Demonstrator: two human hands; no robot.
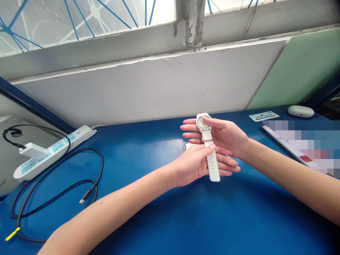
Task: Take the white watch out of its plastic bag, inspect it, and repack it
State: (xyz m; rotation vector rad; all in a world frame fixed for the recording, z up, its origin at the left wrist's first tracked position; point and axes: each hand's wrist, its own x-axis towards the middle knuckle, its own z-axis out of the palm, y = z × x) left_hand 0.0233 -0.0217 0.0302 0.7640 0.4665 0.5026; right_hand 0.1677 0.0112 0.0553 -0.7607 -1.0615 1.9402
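White watch (207,136) held in both hands, dial partly covered

The right hand (224,136), fingers loosely spread, backs the watch; its thumb lies over part of the dial. The left hand (190,161) pinches the strap, thumb on top, fingers extended underneath. Both are over the blue table (159,219); contact is unclear. The left hand mostly hides a small packet (188,145). Pixelation obscures a screen (285,144).

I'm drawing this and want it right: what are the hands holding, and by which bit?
A watch: the right hand holds it at the dial, and the left hand holds it by the strap.
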